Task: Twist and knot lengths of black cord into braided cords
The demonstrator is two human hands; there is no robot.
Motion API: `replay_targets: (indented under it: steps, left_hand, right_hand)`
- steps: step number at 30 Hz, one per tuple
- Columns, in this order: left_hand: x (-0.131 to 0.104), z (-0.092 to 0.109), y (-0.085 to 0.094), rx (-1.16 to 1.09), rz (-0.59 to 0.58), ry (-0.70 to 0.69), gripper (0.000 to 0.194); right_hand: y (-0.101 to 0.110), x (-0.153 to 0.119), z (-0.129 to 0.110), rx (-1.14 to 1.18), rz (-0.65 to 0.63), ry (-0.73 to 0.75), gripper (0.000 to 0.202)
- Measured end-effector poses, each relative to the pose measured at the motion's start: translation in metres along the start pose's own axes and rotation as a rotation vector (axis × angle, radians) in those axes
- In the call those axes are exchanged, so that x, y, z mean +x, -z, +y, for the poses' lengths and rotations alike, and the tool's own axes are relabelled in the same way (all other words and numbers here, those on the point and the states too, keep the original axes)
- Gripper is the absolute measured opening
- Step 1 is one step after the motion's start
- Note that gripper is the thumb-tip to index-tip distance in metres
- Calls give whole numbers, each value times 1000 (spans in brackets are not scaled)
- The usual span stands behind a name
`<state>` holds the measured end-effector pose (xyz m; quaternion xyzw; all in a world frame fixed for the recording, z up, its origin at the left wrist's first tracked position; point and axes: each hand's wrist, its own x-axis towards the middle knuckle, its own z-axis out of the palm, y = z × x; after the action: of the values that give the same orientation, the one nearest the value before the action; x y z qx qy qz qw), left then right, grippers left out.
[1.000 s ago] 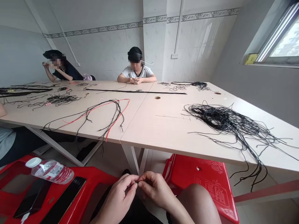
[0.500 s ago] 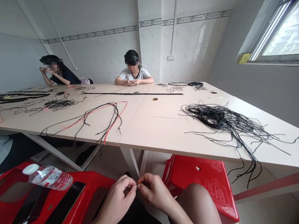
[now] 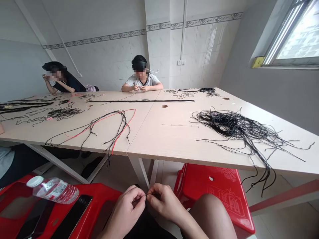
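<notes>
Low in the view, in front of the table edge, my left hand [image 3: 131, 205] and my right hand [image 3: 161, 200] meet fingertip to fingertip. Both are closed in a pinch on a thin dark cord, of which only a tiny piece shows between the fingertips. On the table [image 3: 159, 139] beyond them, black cords [image 3: 122, 124] with knotted ends lie in a loop with a red cord [image 3: 99, 119], their ends hanging over the near edge. A large tangled bundle of black cords [image 3: 231, 124] lies at the right.
A red stool [image 3: 214, 189] stands right of my knee. On red plastic at the left lie a water bottle [image 3: 56, 190] and a dark phone [image 3: 72, 215]. Two people sit across the table. A long black cord bundle [image 3: 142, 100] lies near them.
The view has shifted slightly. My hands keep nearly the same pinch, fingertips together. The person across in the white shirt has moved their hands a little.
</notes>
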<state>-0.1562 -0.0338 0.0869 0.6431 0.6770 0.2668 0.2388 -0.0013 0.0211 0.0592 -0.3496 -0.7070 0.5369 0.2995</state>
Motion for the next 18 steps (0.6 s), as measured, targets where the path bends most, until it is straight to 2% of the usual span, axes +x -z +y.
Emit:
replay_targets:
  steps: [18]
  left_hand:
    - [-1,9,0,68,5,-29,19]
  right_hand:
    - [1,-3,-1,-69,4,29,15]
